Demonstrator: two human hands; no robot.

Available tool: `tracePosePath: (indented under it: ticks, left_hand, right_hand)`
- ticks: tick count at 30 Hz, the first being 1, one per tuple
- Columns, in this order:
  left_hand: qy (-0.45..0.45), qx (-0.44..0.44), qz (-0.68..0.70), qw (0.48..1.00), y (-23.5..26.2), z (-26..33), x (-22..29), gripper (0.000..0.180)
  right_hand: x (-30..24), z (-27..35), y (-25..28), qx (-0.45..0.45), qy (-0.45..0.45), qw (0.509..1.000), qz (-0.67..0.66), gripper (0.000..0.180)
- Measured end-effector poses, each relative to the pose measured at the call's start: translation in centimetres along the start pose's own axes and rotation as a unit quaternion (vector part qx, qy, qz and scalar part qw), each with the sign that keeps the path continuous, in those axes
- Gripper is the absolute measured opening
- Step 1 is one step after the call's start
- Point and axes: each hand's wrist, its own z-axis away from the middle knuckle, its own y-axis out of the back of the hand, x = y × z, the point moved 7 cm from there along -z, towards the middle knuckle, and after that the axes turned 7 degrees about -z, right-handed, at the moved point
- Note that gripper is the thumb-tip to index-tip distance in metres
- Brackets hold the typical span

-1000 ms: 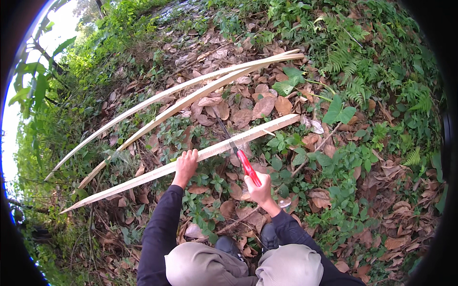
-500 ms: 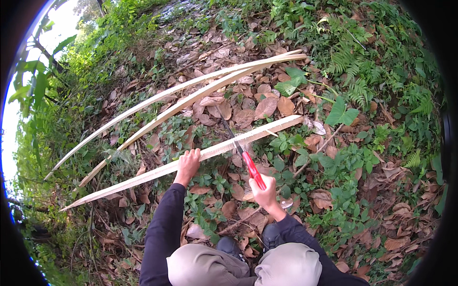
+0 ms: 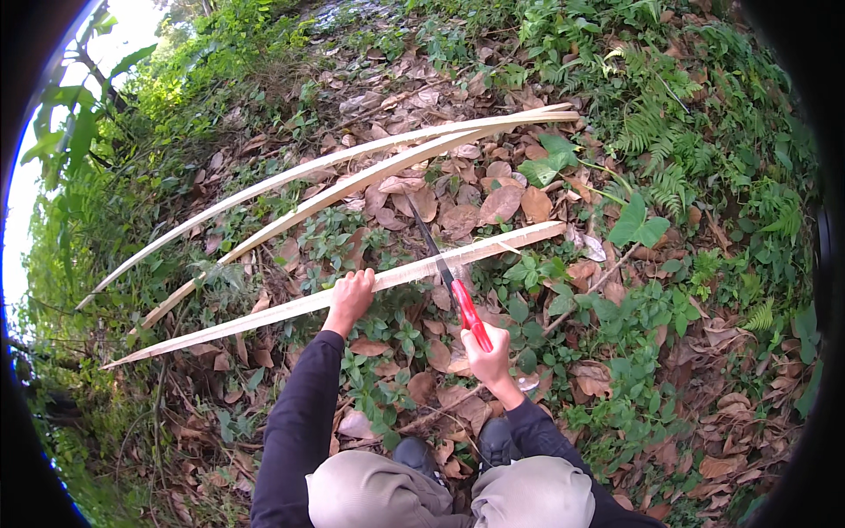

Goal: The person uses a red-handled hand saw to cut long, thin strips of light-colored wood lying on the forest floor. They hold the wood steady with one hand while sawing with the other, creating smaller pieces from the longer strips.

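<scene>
At 6 o'clock, nearest the view, are two knees in pale trousers point(image 3: 378, 495), with a pair of dark shoes point(image 3: 415, 456) on the leaf litter just beyond them. Dark sleeves point(image 3: 304, 418) reach forward on either side.

Toward 5 o'clock, the right hand point(image 3: 487, 354) has its fingers wrapped around the red handle of a saw point(image 3: 471, 317). The dark blade points toward 11 o'clock and lies across the near wooden strip point(image 3: 238, 326), its tip reaching past the far edge. How deep the teeth sit cannot be told. At 8 o'clock, the left hand point(image 3: 350, 299) has its fingers closed over that same strip, to the left of the blade; the thumb's place is hidden.

The strip is pale and long, running from a pointed end past 8 o'clock to a blunter end between 2 and 3, where a thin splinter point(image 3: 509, 247) juts out. A thin stick point(image 3: 591, 289) lies at 3 o'clock.

Farther off, two more pale strips point(image 3: 334, 192) lie bowed across brown leaves point(image 3: 502, 204), meeting near 1 o'clock and spreading toward 9. Ferns point(image 3: 647, 132) grow at 2 o'clock.
</scene>
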Motion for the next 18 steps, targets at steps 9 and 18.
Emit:
tracePosePath:
  ticks: [9,18]
  left_hand:
    - [0.003,-0.033,-0.002,0.999,0.2,-0.3,-0.1,0.026]
    - [0.017,-0.018,0.008,1.0,-0.2,0.1,0.0,0.025]
  right_hand:
    - [2.8,-0.9,-0.1,0.001,-0.053,0.998,-0.032,0.023]
    - [1.8,-1.0,0.1,0.006,-0.106,0.991,-0.077,0.025]
